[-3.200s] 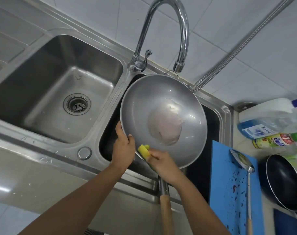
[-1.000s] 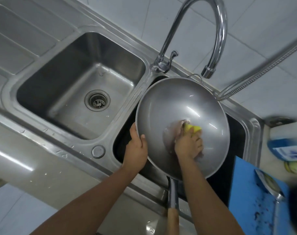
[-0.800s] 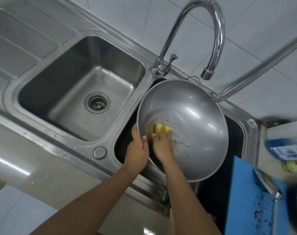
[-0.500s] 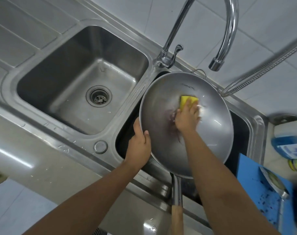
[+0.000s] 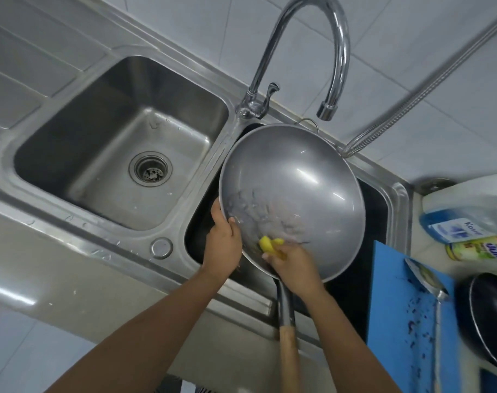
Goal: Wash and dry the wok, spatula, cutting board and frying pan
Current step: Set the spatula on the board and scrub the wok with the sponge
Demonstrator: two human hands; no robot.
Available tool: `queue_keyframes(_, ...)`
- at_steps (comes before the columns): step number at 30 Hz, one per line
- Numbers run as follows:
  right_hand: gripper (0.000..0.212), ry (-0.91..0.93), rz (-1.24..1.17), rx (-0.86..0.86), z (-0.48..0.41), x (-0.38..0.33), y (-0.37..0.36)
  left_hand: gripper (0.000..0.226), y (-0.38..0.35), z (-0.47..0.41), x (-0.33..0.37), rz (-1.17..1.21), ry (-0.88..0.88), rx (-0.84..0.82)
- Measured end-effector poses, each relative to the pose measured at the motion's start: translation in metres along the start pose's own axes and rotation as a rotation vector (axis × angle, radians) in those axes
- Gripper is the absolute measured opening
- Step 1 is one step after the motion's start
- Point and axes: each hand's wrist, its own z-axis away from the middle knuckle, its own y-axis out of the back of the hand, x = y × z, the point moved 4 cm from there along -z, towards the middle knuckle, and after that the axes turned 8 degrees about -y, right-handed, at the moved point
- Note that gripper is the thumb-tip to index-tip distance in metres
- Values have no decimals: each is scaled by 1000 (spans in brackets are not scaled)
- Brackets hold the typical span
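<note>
A grey metal wok is tilted over the right sink basin, its wooden handle pointing toward me. My left hand grips the wok's left rim. My right hand holds a yellow sponge against the wok's near inner wall, where soapy streaks show. To the right, a blue cutting board with dark specks carries a metal spatula. A black frying pan sits at the right edge.
The left sink basin with its drain lies beside the wok. A chrome faucet arches above the wok, no water running. A metal hose crosses the tiled wall. Detergent bottles stand at the right.
My right hand has swept the sponge from the wok's upper middle down to its near edge. The left hand keeps its hold on the rim. The view has shifted slightly.
</note>
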Motion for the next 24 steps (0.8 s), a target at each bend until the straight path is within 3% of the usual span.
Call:
queue_keyframes(2,23,-5,-17,-12,5,4,11,55,0,1,0,13,14,-16)
queue_keyframes(8,21,-39,181,80,12,19,28,57,2,2,1,38,21,-30)
queue_keyframes(14,24,77,100,70,48,-4,12,55,2,3,3,9,-10,0)
queue_keyframes(20,29,-250,497,281,53,58,67,57,2,3,4,27,0,-29)
queue_keyframes(24,31,-112,237,236,73,7,14,56,1,3,3,8,6,-17)
